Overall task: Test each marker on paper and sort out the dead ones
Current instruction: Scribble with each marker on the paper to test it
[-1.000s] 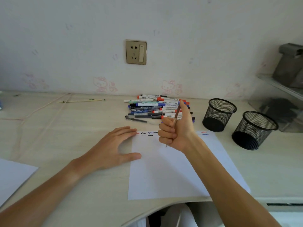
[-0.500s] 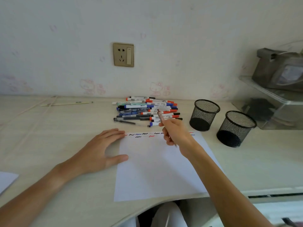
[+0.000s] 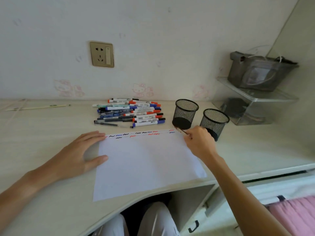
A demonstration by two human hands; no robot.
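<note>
At the far right corner of the paper (image 3: 146, 160), the right hand (image 3: 198, 142) pinches a thin brownish pen (image 3: 181, 131) in curled fingers, its tip resting at the sheet's top edge beside the last red and blue squiggles, probably to try it on bare paper. Its far end lies just in front of the nearer-left mesh cup (image 3: 185, 114), so a drop there looks a short reach away.

The left hand (image 3: 80, 150) lies flat and spread, fingertips on the paper's top left corner and thumb on its left edge, apparently pinning the sheet so it does not slide under a stroke.

Two black mesh cups stand side by side at the right, the second (image 3: 214, 123) just behind the right hand; I judge one is for working pens and one for dead ones, though which is which I cannot tell, and neither shows anything inside. The untested pile of markers (image 3: 131, 114) lies on the bench (image 3: 42, 126) beyond the paper, roughly twenty in red, blue and black, too overlapped to count exactly. One row of test marks runs along the top edge.
</note>
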